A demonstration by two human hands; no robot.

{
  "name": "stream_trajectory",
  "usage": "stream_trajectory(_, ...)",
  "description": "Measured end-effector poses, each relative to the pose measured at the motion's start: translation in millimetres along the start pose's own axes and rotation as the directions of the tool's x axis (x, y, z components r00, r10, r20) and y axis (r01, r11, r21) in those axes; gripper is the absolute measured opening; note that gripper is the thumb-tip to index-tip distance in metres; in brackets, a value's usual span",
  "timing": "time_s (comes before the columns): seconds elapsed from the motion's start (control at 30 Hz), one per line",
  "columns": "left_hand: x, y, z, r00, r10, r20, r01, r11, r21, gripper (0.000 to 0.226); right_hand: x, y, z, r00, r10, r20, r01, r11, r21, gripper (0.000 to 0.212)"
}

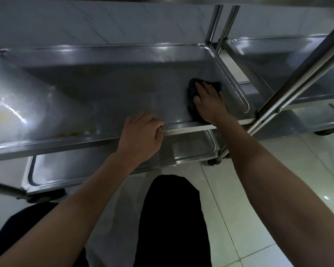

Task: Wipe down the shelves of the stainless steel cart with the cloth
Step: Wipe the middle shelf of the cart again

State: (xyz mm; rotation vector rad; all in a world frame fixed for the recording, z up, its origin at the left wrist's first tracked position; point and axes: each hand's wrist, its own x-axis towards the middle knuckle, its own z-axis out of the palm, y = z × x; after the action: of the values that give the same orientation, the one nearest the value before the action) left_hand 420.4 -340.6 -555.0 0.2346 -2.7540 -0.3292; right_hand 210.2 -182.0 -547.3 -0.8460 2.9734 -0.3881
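The stainless steel cart fills the view, and its middle shelf (112, 89) is a shallow tray with a raised rim. A dark cloth (193, 87) lies on the right end of that shelf. My right hand (210, 102) presses flat on the cloth, fingers spread, near the shelf's right front corner. My left hand (141, 135) grips the shelf's front rim, fingers curled over the edge. The lower shelf (193, 149) shows beneath, partly hidden by my arms. Wet streaks glint at the shelf's left end.
A slanted cart post (297, 78) crosses at the right, with two upright posts (218, 24) behind. A second steel cart (278, 60) stands to the right. Caster wheels sit on the white tiled floor (258, 189). My dark trouser legs (172, 218) are below.
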Motion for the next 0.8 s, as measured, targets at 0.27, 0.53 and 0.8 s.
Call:
stream_trajectory(0.27, -12, -63, -34, 0.979, -0.2, 0.033, 0.188, 0.958, 0.218, 0.029, 18, -112, 37, 0.983, -0.161, 0.085, 0.161, 0.987, -0.001, 0.057)
stream_trajectory(0.53, -40, -106, -50, 0.966, -0.258, -0.013, 0.255, 0.945, 0.207, 0.03, 16, -221, 67, 0.915, -0.378, 0.143, 0.374, 0.926, 0.056, 0.056)
stream_trajectory(0.8, -21, -94, -40, 0.973, -0.23, -0.013, 0.229, 0.961, 0.158, 0.03, 24, -198, 63, 0.922, -0.378, 0.086, 0.373, 0.925, 0.066, 0.054)
